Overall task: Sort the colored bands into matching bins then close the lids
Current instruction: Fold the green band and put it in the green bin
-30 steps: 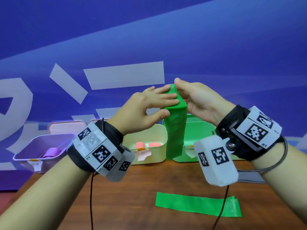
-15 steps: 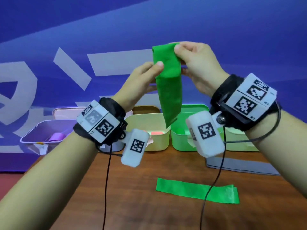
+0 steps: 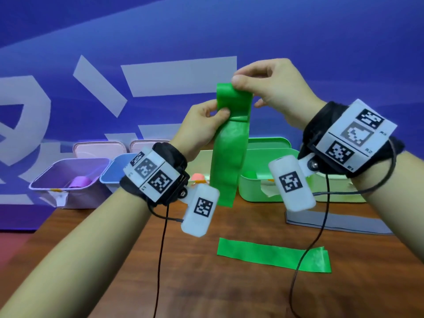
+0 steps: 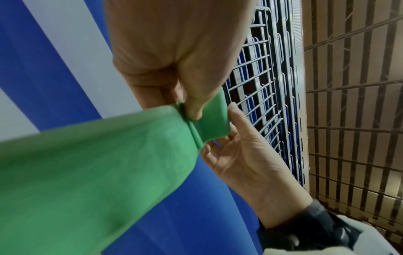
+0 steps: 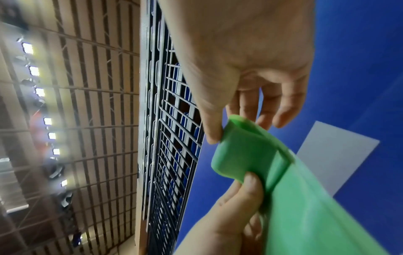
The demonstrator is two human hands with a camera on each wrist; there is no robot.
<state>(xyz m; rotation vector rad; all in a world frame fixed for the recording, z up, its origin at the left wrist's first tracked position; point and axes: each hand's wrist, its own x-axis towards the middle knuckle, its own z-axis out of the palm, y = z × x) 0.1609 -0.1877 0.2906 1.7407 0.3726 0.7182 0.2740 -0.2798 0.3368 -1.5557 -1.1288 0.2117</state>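
Aloft, both hands (image 3: 273, 92) pinch green band (image 3: 229, 152) top.

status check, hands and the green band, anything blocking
Both hands up: left hand and right hand pinch the held green band, top rolled over. Second green band flat on table. Green bin open, path clear.

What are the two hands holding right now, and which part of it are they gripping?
Both hold one green band by its rolled top end: right hand pinches the top edge, left hand pinches just below; the rest hangs free.
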